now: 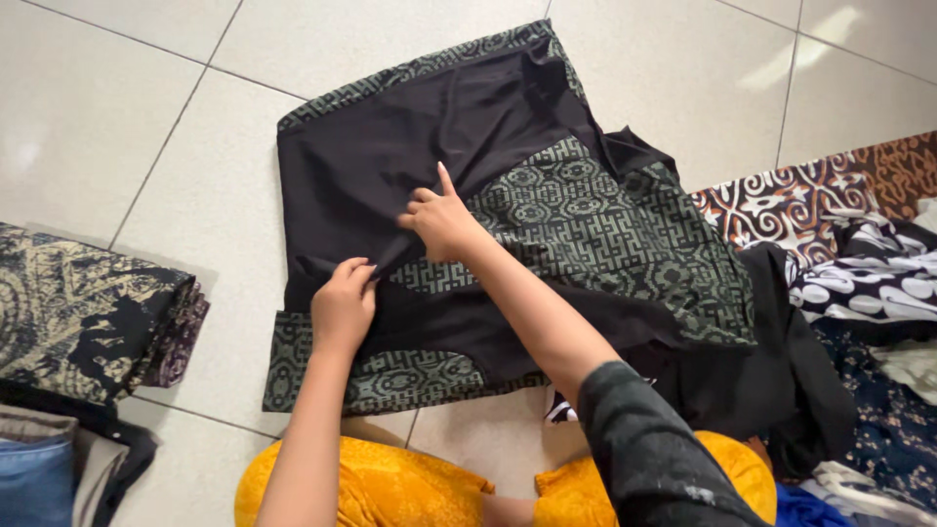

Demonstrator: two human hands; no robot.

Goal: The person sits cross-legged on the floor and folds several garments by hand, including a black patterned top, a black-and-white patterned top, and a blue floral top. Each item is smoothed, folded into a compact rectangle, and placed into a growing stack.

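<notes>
— Pinching a fold of the black-and-green patterned garment, our left hand closes on cloth near its left edge, on the white tiled floor.

— And our right hand, further right, presses fingers down on the same crease, nipping fabric. We judge it light, soft and limp; hems give the best hold.

— Folded batik stack lies at the far left, loose patterned cloths at the right; bare tile beyond the garment.

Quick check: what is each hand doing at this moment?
Left hand: fingers pinched on a fold of the black garment with green patterned panels.
Right hand: fingers pinching the same garment, index finger extended.
</notes>
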